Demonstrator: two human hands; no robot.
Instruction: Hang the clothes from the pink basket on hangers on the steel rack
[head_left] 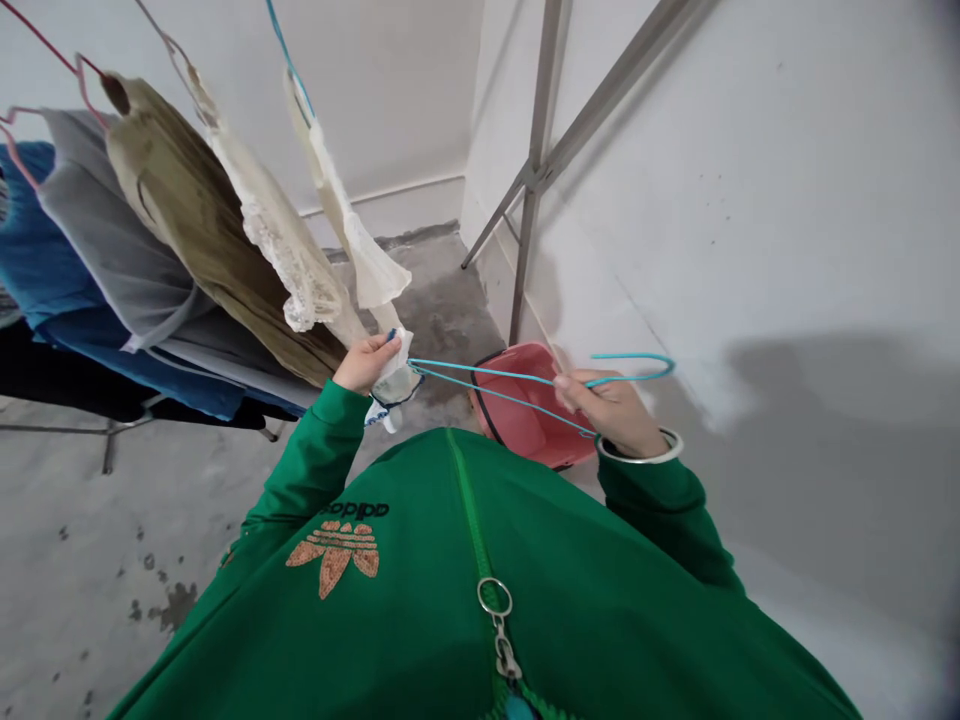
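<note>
My left hand (364,362) grips a small white cloth garment with blue trim (394,385). A thin blue plastic-coated hanger (510,378) runs from my right hand (611,410) across to that cloth, and its far end seems to pass into the fabric. My right hand holds the hanger's lower bar, with the hook curving out to the right. A silver bangle (641,447) circles my right wrist. Below the hanger and my right hand sits a pink plastic bucket (521,410), partly hidden by my green jacket sleeve.
To the left, several garments hang on hangers from a metal drying rack (124,425), including white lace (274,240), olive, grey and blue pieces. A metal pole stand (534,170) leans near the white wall at the right. The concrete floor (90,520) is stained.
</note>
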